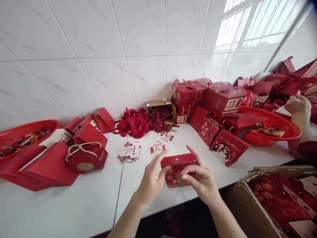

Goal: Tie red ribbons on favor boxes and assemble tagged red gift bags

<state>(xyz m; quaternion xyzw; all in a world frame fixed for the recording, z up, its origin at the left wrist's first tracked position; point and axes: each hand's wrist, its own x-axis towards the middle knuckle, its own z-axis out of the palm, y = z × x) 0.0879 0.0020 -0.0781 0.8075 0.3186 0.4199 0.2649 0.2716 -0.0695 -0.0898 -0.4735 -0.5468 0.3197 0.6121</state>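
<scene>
A small red box with pale lettering on its front stands upright at the table's near edge, between my hands. My left hand grips its left side, thumb on the front and fingers along the side. A small gold-brown tag hangs against the front of the box. My right hand pinches this tag between thumb and fingertips, with another finger raised behind the box. Just beyond the box, printed cards lie on the white table, and a second pile of cards is to the left.
Red ribbons and an open carton sit by the wall. Red gift boxes and a red basket stand right; more boxes and another basket left. Another person's hand is far right, above a large carton.
</scene>
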